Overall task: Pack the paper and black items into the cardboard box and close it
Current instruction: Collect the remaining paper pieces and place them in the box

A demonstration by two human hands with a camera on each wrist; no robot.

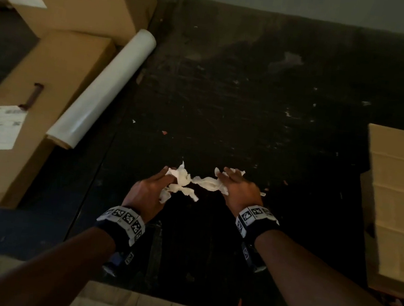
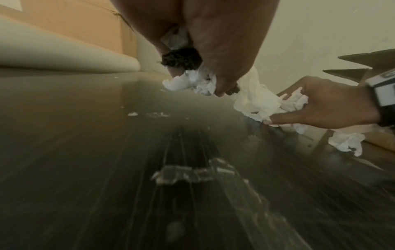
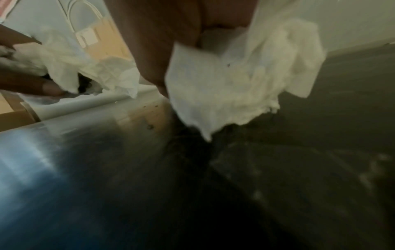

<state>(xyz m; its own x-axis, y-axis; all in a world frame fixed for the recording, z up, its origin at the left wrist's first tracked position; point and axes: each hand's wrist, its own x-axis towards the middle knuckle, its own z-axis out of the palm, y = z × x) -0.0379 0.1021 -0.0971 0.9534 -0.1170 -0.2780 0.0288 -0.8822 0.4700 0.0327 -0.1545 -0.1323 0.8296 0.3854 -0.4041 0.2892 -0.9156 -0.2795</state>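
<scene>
- far left, big cardboard cartons stacked along the edge, one with a white label; they stay out of this.
- next over, a roll of clear film leans against those cartons, one end down near the dark worktop.
- now the left hand hovering just above the worktop, fingers curled tight round a crumpled wad, and the left wrist view shows a dark, rough-looking black item tucked inside that fist with the white stuff.
- centre stage, the paper: thin, crumpled, tissue-like, stretched as a twisted strand from one fist to the other, off the surface.
- my read on handling: feather-light, soft, no stiffness at all, and likely to tear if the two fists pull apart; best taken by bunching it into a ball in the palm, not by a loose end.
- the right hand is clamped on its own bunch, fingers folded over it, a flat corner and a fluffy clump hanging below in the blurred right wrist view.
- a few small white scraps lie on the worktop, too small to say more.
- far right, the cardboard box sits at the worktop's edge, flaps up; its inside is hidden, so i can't tell what is in it yet.
- judgement: gathering step, both loads not yet in the box, closing to come.
</scene>
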